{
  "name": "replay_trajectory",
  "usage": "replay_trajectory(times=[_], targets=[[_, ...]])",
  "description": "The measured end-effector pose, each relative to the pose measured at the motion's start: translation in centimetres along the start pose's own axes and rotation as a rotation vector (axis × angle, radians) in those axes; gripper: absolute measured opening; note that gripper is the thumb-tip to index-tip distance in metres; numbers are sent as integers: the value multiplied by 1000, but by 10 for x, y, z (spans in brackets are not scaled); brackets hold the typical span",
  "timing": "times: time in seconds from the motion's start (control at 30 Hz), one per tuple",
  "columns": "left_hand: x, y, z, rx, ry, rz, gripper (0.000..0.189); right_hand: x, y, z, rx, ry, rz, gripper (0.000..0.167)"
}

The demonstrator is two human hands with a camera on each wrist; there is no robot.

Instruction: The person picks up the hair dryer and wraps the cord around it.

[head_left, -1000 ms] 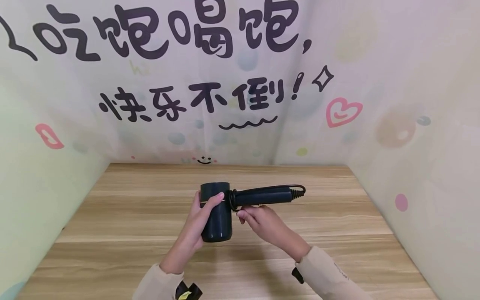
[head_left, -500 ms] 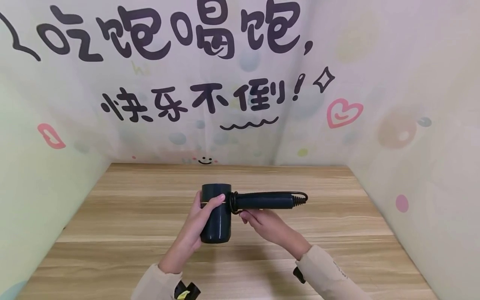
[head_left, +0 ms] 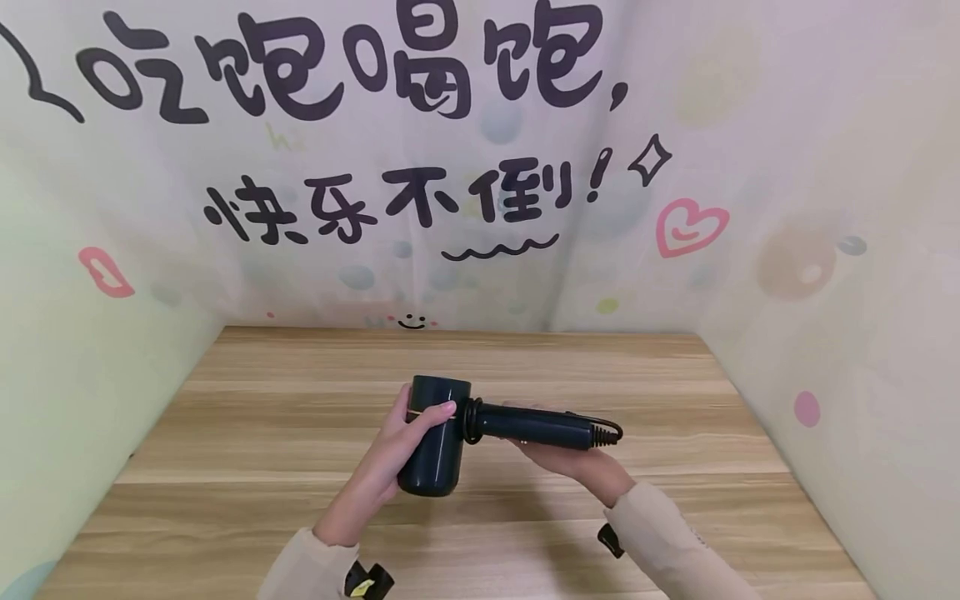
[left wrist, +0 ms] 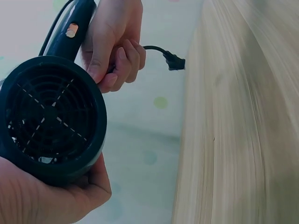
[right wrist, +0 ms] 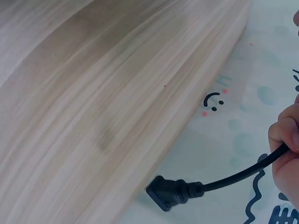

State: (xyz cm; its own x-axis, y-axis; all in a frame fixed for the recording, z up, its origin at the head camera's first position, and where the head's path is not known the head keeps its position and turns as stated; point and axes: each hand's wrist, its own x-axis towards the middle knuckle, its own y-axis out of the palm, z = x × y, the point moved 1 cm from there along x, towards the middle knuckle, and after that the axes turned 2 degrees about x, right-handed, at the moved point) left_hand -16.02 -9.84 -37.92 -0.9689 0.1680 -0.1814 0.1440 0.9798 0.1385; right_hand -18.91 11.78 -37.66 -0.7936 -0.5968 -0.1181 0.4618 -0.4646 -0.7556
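Observation:
A dark blue hair dryer [head_left: 433, 467] is held above the table, its barrel upright and its handle pointing right. My left hand [head_left: 386, 450] grips the barrel, with the thumb across its front. The black power cord [head_left: 472, 421] is wound round the handle near the barrel and loops along to the handle's end. Behind and below the handle is my right hand [head_left: 558, 458], partly hidden in the head view. In the left wrist view, the right hand's curled fingers [left wrist: 122, 65] hold the cord. The plug [right wrist: 166, 192] sticks out free past that hand.
The wooden table [head_left: 300, 400] lies below both hands. A printed backdrop [head_left: 360, 275] with dark lettering stands along its far edge, and pale side walls [head_left: 825, 333] flank it. Black wrist mounts [head_left: 367, 581] hang at the sleeves.
The hair dryer has tilted, its handle end dropping lower, and moved slightly nearer. My right hand has shifted right and further behind the handle. The left hand keeps its grip on the barrel.

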Motion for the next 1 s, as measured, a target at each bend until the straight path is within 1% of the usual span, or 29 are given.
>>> replay_trajectory(times=[0.07, 0.1, 0.17, 0.23, 0.27, 0.33, 0.4, 0.5, 0.63, 0.73, 0.87, 1.0], targets=[[0, 0, 0, 19, -4, 0, 50, 0, -4, 3, -27, -117, -73, 18], [0, -1, 0, 28, -5, 1, 51, 0, -6, 4, 61, -179, -137, 14], [0, -1, 0, 53, -5, 12, 52, 1, -7, 3, 118, -268, -146, 14], [-1, -1, 0, 77, -1, 30, 54, 3, -7, -2, 144, -300, -155, 12], [-1, -1, 0, 87, 2, 39, 55, 5, -7, -5, 155, -294, -153, 10], [-1, -2, 1, 105, 6, 55, 55, 8, -7, -12, 140, -265, -150, 9], [-2, -2, 1, 117, 5, 64, 56, 10, -6, -17, 132, -216, -134, 7], [-2, -2, 3, 131, -3, 71, 56, 9, -7, -19, 141, -182, -108, 6], [-1, -2, 5, 134, -8, 80, 57, 4, -12, -15, 153, -186, -80, 5], [-1, -3, 5, 132, -11, 79, 59, 3, -18, -15, 106, -176, -63, 7], [-2, -3, 5, 137, -16, 69, 60, 6, -26, -24, 32, -169, -73, 11], [-2, -4, 4, 146, -13, 53, 59, 6, -33, -25, -17, -203, -94, 12]])
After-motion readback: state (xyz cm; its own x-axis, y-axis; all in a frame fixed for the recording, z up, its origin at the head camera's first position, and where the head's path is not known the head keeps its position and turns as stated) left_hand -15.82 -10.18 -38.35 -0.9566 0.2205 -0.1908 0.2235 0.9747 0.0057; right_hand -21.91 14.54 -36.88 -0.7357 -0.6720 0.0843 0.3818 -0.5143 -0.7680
